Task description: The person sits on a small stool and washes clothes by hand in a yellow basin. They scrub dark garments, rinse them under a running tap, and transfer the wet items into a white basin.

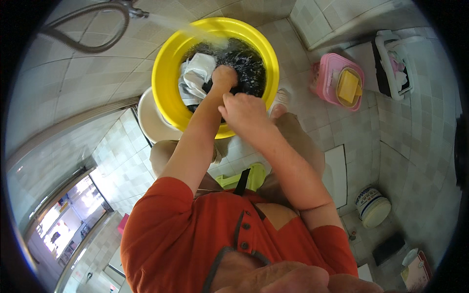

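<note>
A round yellow plastic tub (161, 69) stands before me with dark, splashing water (249, 62) in it. My left hand (224, 77) reaches down into the tub, its fingers hidden against black cloth (207, 86). Beside it, on the left, lies a wet white and light grey cloth (198, 71), partly out of the water. My right hand (247, 111) is over the tub's near rim, close to my left wrist; its fingers curl downward out of sight. From a metal spout (141, 14) on the wall, a stream of water (187, 29) sprays into the tub.
A flexible metal hose (124, 33) loops beside the spout. Partly under the tub's left side stands a white basin (150, 124). Yellow soap bars (348, 86) rest in a dish on a pink container (326, 78). A laundry basket (384, 66), white bucket (373, 207) and green stool (256, 175) stand around.
</note>
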`<state>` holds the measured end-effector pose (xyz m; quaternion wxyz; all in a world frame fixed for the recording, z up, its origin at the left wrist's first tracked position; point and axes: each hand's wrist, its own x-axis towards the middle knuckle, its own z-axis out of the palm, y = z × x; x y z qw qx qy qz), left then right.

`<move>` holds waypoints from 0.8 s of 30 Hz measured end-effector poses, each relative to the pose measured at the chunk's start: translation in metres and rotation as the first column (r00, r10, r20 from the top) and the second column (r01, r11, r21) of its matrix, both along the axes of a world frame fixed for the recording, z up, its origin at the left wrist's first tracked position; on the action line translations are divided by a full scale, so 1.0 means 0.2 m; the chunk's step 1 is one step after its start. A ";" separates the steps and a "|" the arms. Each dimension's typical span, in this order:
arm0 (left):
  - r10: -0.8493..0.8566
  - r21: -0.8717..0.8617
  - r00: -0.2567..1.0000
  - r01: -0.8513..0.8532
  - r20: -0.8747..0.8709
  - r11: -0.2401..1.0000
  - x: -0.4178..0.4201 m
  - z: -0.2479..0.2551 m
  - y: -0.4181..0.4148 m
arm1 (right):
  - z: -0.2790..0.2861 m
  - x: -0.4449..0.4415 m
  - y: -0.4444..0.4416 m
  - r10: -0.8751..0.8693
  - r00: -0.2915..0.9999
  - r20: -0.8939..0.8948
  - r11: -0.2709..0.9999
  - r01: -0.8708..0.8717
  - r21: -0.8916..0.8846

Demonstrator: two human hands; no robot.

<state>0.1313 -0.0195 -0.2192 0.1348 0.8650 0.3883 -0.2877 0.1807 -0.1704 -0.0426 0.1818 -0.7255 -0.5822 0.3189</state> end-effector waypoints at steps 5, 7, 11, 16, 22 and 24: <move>0.372 -0.194 0.878 -0.325 0.301 0.925 -0.27 0.06 -0.08 | 0.01 0.03 0.07 0.021 0.999 0.038 0.999 -0.019 -0.035; 0.069 -0.119 0.804 0.003 0.591 0.993 -0.35 0.15 -0.10 | -0.01 0.07 0.08 0.000 0.998 0.063 0.999 0.002 -0.035; 0.444 -0.263 0.706 -0.358 0.552 0.896 -0.38 0.57 -0.19 | -0.03 0.16 0.08 -0.041 0.995 0.090 0.994 0.050 -0.093; 0.561 -0.451 0.446 -0.335 0.697 0.827 -0.47 0.72 -0.20 | -0.07 0.22 0.06 -0.036 0.988 0.151 0.991 0.055 -0.124; 0.564 -0.558 0.260 -0.104 0.784 0.823 -0.35 1.14 -0.28 | -0.17 0.22 0.09 -0.055 0.996 0.074 0.994 0.061 -0.087; 0.469 -0.466 0.268 -0.079 0.842 0.881 -0.34 1.28 -0.29 | -0.17 0.21 0.11 -0.079 0.996 -0.027 0.992 0.076 -0.105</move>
